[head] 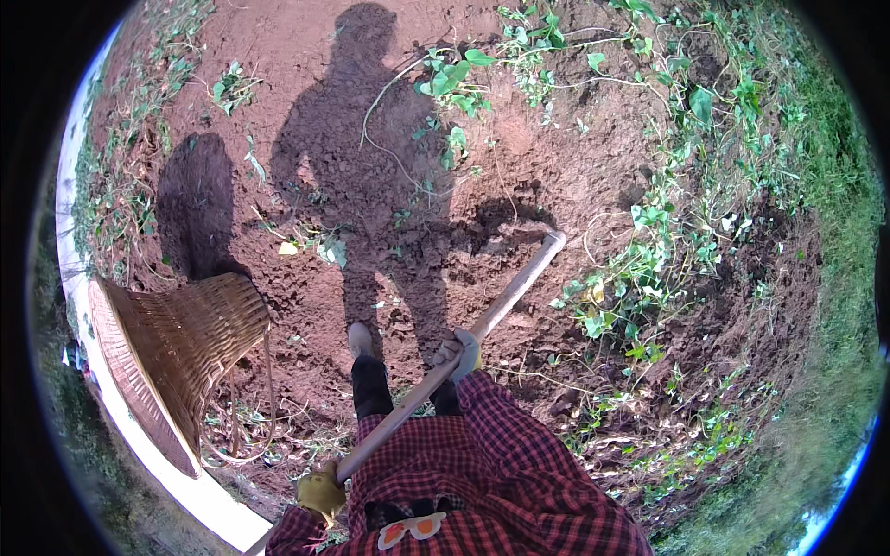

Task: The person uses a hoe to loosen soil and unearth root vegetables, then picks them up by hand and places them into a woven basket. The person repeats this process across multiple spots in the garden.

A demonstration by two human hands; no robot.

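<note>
A long wooden tool handle [417,396] slants across my body, from the lower left up to the right. Its far end meets the reddish soil [584,167] beside a dark hollow [507,215]; the tool's head is not clearly visible, so I cannot tell its kind. Higher on the shaft, my right hand [460,354], in a glove, grips it near my thigh. My left hand [321,492], in a yellowish glove, closes round the lower part by my hip. Leafy vines [452,80] with long stems lie on the soil beyond the hollow.
A tall woven basket [188,333] with straps stands at the left, close to a bright pale edge [174,507]. More green vines [646,278] spread over the ground on the right, with grass [841,174] past them. My shoe [360,340] rests on loose soil.
</note>
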